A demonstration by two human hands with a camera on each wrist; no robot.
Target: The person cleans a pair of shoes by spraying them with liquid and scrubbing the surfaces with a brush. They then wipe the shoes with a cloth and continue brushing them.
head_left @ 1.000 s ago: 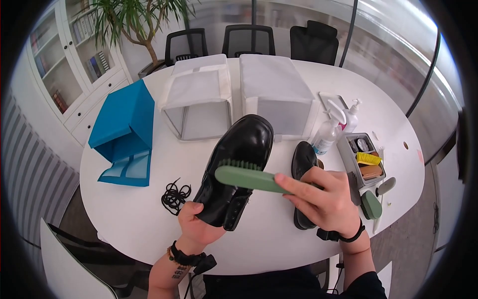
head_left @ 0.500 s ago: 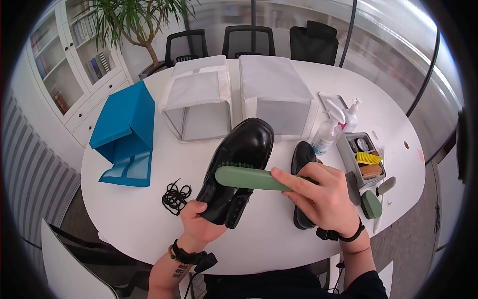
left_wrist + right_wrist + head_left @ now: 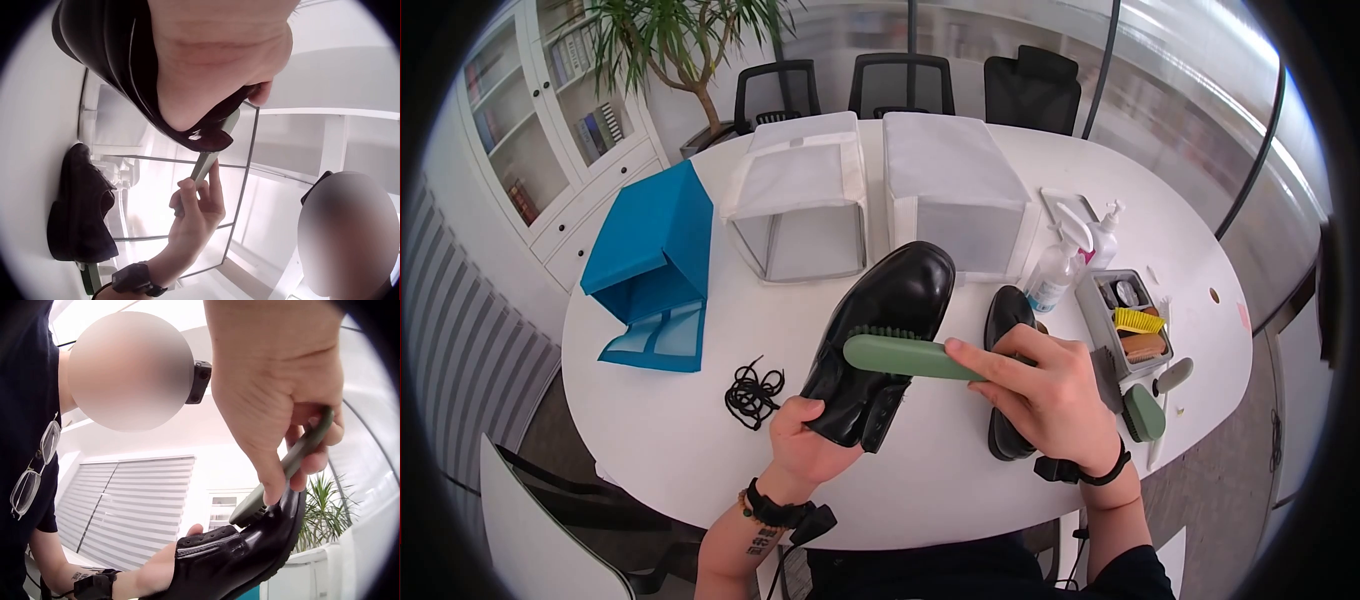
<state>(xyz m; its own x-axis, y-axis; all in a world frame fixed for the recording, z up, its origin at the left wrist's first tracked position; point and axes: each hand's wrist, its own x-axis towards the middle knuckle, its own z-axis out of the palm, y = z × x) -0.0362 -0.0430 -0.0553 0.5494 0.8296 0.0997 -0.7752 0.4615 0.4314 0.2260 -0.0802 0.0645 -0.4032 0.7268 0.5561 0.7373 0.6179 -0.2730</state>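
My left hand [image 3: 808, 440] holds a black leather shoe [image 3: 905, 285] by its heel end, raised over the table with the toe pointing away from me. The shoe's eyelets [image 3: 215, 536] carry no lace. In my right hand [image 3: 1055, 390] is a green-handled brush [image 3: 910, 357], pinched between thumb and fingers. Its bristles [image 3: 880, 331] lie against the upper of the shoe in the head view. The second black shoe [image 3: 1007, 312] stands on the table, partly hidden behind my right hand. A tangle of black shoelaces [image 3: 753, 395] lies to the left.
On the right are a grey box [image 3: 1145, 365] with a yellow brush [image 3: 1138, 320], another green brush [image 3: 1143, 413], a spray bottle [image 3: 1055, 270] and a pump bottle [image 3: 1104, 235]. A blue box [image 3: 650, 235] and two pale fabric boxes [image 3: 795, 180] stand farther back on the white table [image 3: 700, 470].
The held shoe has shifted slightly right and toward me. The brush has moved a little along the upper, with both hands keeping their holds.
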